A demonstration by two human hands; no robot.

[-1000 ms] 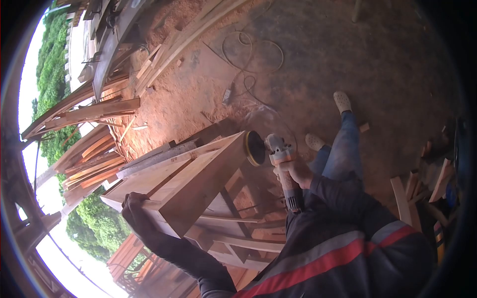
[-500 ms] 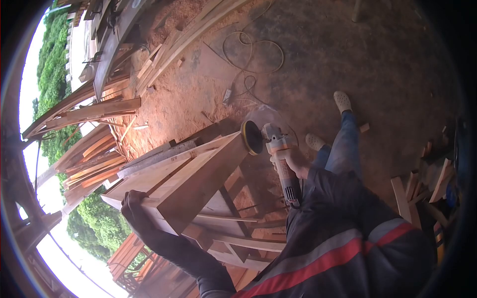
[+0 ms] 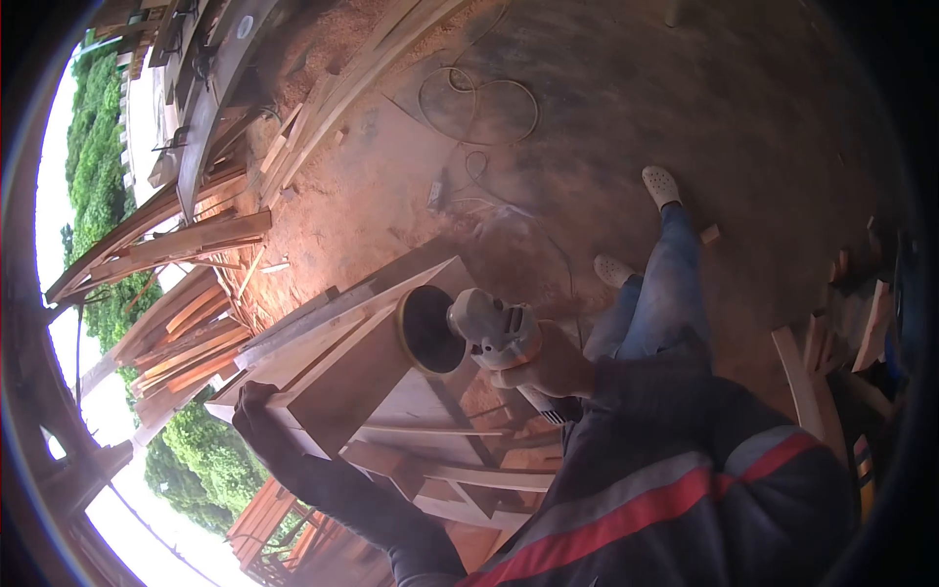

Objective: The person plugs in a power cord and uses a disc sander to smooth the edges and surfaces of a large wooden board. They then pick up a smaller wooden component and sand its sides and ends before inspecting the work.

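My right hand (image 3: 558,362) is wrapped round the body of an angle grinder (image 3: 499,333). A round sanding disc with a yellow rim (image 3: 435,331) sits on its head. The disc is against or very close to the side board of a pale wooden box-like piece (image 3: 347,396); exact contact cannot be made out. My left hand (image 3: 256,406) grips the near left corner of that piece, fingers curled over its edge. The piece rests on a stand of wooden boards (image 3: 469,474).
Coiled cable (image 3: 479,108) and a small socket box (image 3: 437,193) lie on the dusty floor. Stacked planks (image 3: 186,342) stand to the left, long boards (image 3: 362,88) at the top. Offcuts (image 3: 802,382) lean at the right. My shoes (image 3: 661,186) are on the floor.
The grinder has moved left and down along the wooden piece, from its far end towards my left hand, and its head has turned. My left hand stays on the corner.
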